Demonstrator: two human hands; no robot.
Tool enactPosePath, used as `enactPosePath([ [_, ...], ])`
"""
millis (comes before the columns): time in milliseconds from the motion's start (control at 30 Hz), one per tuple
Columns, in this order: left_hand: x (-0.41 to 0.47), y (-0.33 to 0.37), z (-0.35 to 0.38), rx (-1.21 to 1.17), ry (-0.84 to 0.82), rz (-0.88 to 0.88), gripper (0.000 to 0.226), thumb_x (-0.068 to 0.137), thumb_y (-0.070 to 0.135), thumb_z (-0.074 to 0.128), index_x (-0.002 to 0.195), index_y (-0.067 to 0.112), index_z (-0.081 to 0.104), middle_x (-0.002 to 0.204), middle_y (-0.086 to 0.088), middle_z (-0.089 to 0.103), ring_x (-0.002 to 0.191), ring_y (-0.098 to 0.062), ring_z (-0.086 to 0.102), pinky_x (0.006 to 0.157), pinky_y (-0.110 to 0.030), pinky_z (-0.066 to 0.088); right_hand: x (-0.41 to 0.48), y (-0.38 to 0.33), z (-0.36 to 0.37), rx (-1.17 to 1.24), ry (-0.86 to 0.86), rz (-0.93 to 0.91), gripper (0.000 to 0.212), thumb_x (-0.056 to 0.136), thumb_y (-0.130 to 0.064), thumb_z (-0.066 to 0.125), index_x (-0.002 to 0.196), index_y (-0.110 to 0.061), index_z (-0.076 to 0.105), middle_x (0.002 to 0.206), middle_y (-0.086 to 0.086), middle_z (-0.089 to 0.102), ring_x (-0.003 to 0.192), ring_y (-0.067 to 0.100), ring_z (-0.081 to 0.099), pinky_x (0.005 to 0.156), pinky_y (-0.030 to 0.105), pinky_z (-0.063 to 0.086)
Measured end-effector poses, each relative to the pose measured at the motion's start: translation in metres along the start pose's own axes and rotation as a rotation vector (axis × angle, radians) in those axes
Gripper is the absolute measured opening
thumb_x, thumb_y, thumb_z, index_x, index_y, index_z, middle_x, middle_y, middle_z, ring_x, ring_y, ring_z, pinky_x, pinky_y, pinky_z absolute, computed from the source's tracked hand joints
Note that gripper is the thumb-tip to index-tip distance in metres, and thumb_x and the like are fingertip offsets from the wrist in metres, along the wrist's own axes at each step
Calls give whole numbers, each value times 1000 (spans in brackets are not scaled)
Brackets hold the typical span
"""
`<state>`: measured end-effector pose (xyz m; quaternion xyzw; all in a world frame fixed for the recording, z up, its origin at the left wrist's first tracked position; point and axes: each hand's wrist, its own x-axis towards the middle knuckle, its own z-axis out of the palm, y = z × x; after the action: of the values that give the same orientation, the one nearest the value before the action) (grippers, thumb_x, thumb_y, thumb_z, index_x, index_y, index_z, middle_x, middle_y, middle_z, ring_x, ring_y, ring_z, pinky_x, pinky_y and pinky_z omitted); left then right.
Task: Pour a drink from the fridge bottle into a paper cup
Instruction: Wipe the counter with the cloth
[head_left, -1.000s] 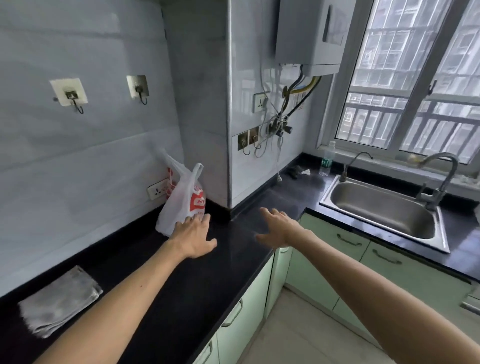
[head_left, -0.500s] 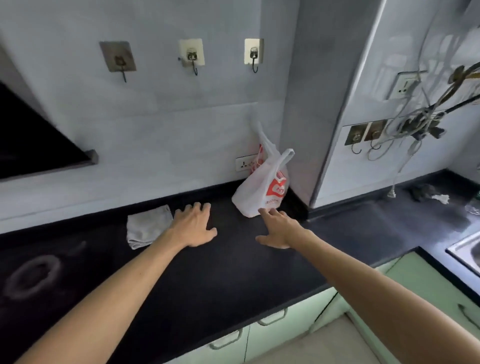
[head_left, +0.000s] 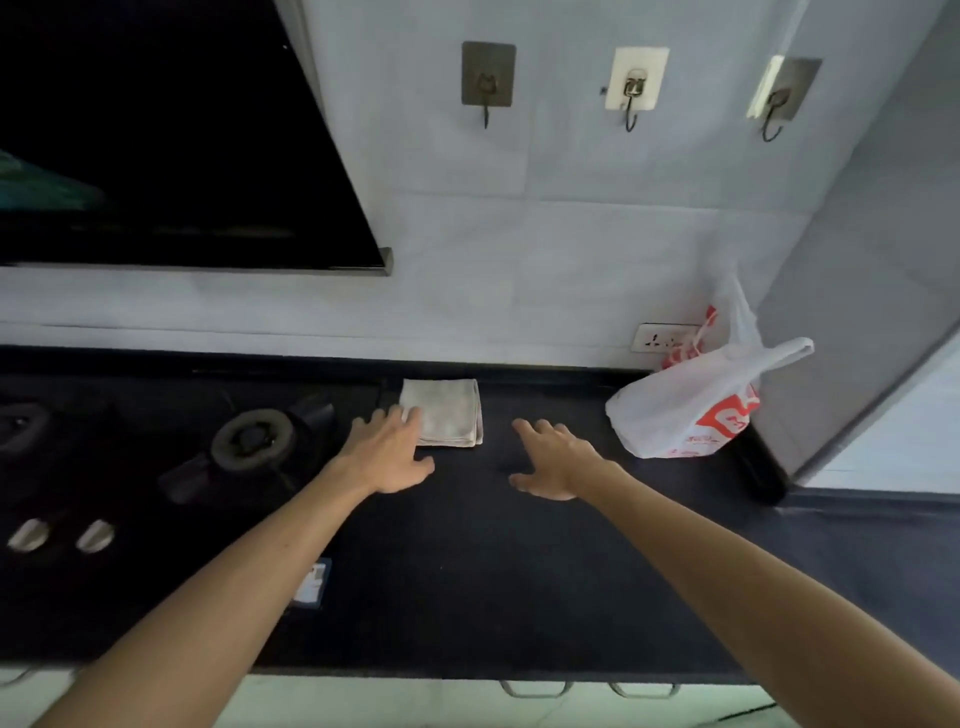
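Note:
Both arms reach out over a black kitchen counter. My left hand hovers palm down with fingers spread, its fingertips over the near corner of a folded grey cloth. My right hand is also open and empty, palm down, to the right of the cloth. A white plastic bag with red print sits at the back right against the wall corner. No bottle, fridge or paper cup is in view.
A gas hob with a burner and two knobs fills the counter's left. A dark range hood hangs above it. Three wall hooks and a socket sit on the tiled wall. Green cabinets with handles lie below.
The view has swung left from the sink and window to the hob and hood. Both hands stay outstretched, open and empty; the bag now lies to their right.

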<state>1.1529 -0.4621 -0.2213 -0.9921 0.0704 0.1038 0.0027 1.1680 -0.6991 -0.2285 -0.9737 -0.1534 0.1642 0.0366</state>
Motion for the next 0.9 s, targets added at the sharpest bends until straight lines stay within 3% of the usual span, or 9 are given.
enactPosePath([
  [400, 32, -39, 16, 33, -37, 23, 67, 92, 51, 52, 143, 12, 34, 139, -14, 48, 125, -35, 50, 99, -49, 43, 45, -24, -10, 132, 33, 15, 74, 90, -44, 64, 149, -21, 26, 145, 10, 41, 135, 33, 38, 101, 49, 42],
  [900, 62, -28, 74, 65, -157, -9, 71, 94, 51, 49, 148, 10, 31, 139, -15, 48, 124, -34, 50, 99, -47, 44, 104, -3, 18, 121, -154, -74, 77, 93, -45, 60, 153, -22, 18, 146, 12, 39, 135, 36, 38, 102, 51, 43],
])
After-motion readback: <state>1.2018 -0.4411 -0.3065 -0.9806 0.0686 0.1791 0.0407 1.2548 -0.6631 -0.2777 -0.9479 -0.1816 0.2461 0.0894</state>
